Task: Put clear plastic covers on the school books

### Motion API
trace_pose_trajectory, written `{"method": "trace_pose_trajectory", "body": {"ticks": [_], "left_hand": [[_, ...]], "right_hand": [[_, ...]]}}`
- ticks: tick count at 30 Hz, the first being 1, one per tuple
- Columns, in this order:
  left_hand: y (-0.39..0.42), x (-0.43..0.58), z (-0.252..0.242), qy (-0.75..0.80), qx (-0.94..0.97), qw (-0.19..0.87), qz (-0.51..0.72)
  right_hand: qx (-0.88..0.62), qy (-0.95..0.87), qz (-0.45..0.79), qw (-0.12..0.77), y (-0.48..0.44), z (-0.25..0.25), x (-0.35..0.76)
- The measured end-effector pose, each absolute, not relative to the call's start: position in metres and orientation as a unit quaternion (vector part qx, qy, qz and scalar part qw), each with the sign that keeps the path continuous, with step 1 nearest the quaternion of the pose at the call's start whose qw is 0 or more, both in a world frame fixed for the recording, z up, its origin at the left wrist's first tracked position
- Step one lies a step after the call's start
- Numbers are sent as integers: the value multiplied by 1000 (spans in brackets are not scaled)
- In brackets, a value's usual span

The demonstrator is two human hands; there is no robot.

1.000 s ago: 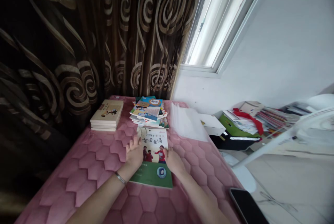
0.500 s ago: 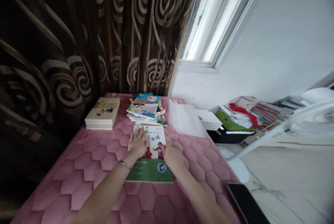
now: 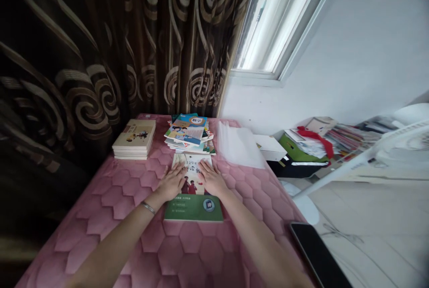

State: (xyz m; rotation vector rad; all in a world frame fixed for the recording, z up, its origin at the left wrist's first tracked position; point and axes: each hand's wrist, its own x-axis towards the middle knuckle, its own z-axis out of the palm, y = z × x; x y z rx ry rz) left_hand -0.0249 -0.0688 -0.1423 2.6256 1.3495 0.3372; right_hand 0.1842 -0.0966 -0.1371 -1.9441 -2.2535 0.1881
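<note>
A book with a white and green cover (image 3: 192, 207) lies closed on the pink quilted surface (image 3: 170, 252) in front of me. Flat across its upper left side rests my left hand (image 3: 172, 182), fingers stretched out, a silver bangle on the wrist. My right hand (image 3: 212, 179) lies over the upper right side, its fingers spread on the cover. Neither hand grips anything. Just beyond the book is an uneven pile of thin books (image 3: 187, 129) with a blue one on top. To the left sits a neat stack of beige books (image 3: 134, 139).
Clear plastic sheets (image 3: 239, 145) lie to the right of the pile. A black phone (image 3: 317, 252) rests at the right edge. Beyond that edge are a white fan (image 3: 348, 169), a white box (image 3: 271, 147) and a green container (image 3: 298, 149) with papers. A patterned curtain (image 3: 161, 37) hangs behind.
My right hand has moved from the book's right edge onto its cover, fingers now spread. My left hand has shifted slightly left on the cover. The view has tilted a little.
</note>
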Motion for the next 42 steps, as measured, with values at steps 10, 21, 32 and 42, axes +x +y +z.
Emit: {"method": "trace_pose_trajectory", "body": {"ticks": [10, 21, 32, 42], "left_hand": [[-132, -81, -149, 403, 902, 58, 140], [-183, -98, -161, 364, 914, 82, 158], [-194, -44, -130, 345, 916, 118, 167], [-176, -46, -137, 315, 914, 149, 207]], "right_hand": [[-620, -779, 31, 93, -206, -147, 208], [-599, -792, 15, 114, -257, -166, 212], [-577, -787, 10, 219, -244, -143, 147], [-552, -777, -24, 302, -236, -162, 133]]}}
